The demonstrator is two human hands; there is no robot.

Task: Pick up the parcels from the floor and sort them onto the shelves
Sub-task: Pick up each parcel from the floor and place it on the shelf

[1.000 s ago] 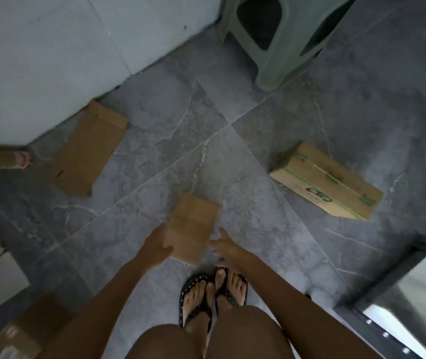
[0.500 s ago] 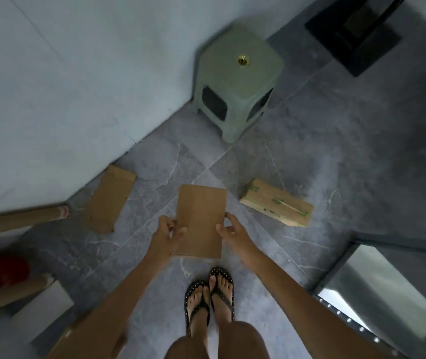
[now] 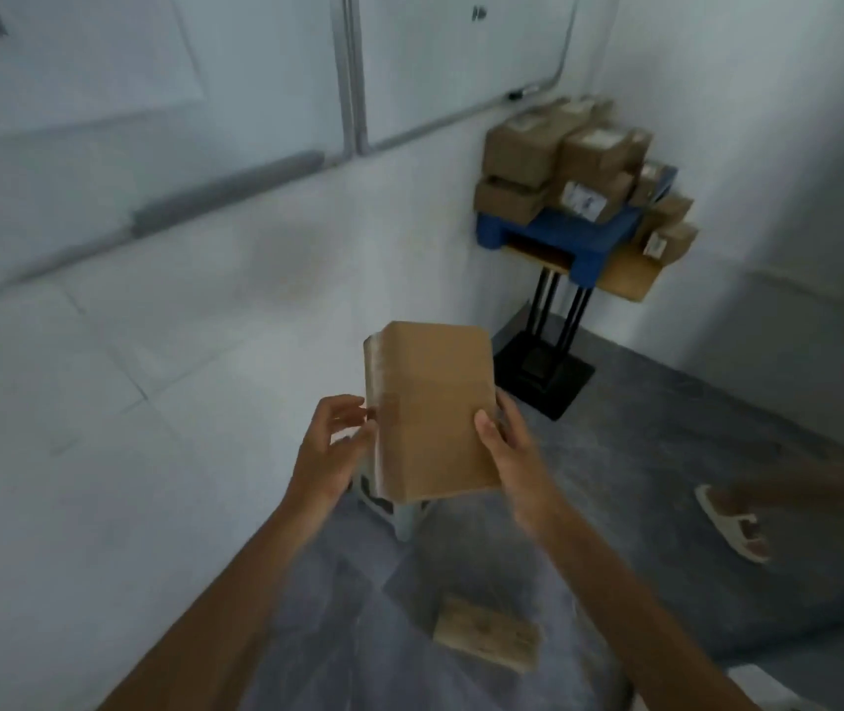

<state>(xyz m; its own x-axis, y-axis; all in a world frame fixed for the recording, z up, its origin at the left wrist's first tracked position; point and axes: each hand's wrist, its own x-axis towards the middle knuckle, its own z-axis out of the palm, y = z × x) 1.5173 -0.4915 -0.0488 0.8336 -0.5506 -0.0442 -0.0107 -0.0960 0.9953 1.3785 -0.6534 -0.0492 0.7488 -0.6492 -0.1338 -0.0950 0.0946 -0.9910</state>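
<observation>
Flat brown parcel is off the floor, held in mid-air in front of the white wall and tilted. Right hand grasps its right edge with the thumb on the top face. Left hand has curled fingers on the taped left edge. A second parcel lies on the grey floor below. Stacked boxes sit on the blue shelf in the corner, well apart. Another person's sandalled foot is at right.
</observation>
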